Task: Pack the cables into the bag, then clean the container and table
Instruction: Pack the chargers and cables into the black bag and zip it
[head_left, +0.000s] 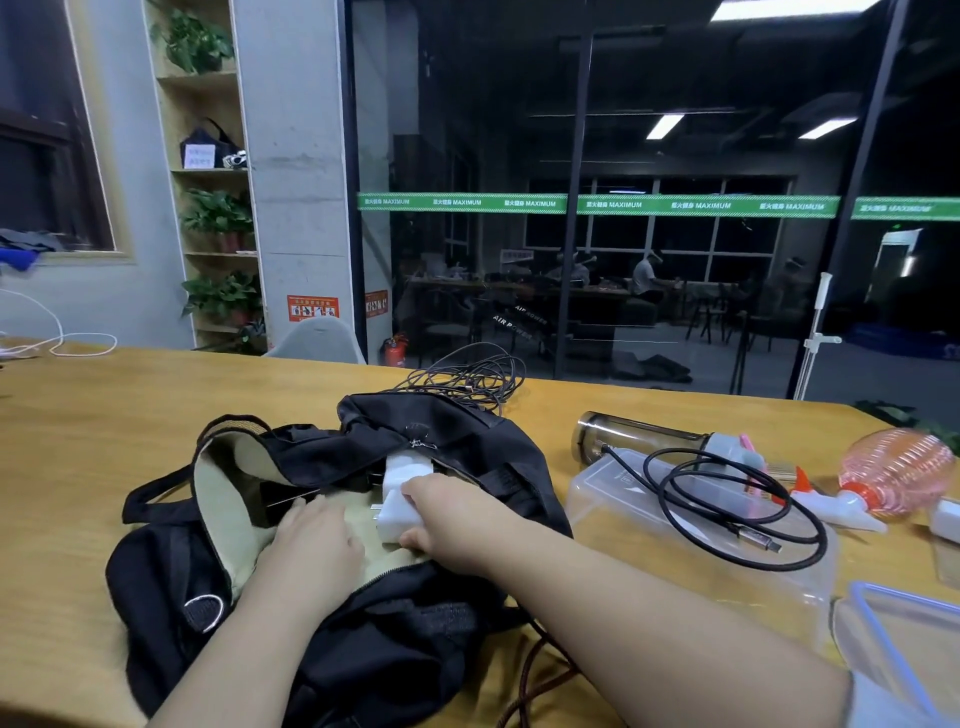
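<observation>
Wooden table (104, 426) is covered centre by open black bag (395, 623). Clear container (675, 535), to its rt, is topped w/ a coiled black cable (727, 499). White charger (402, 499) is gripped by rt hand (447, 514) at bag opening; tan lining is pressed by flat left hand (311, 540).

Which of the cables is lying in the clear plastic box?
The black coiled cable with the metal plug, right of the bag. The grey bundle lies behind the bag on the table; the brown braided one runs under the right arm.
</observation>
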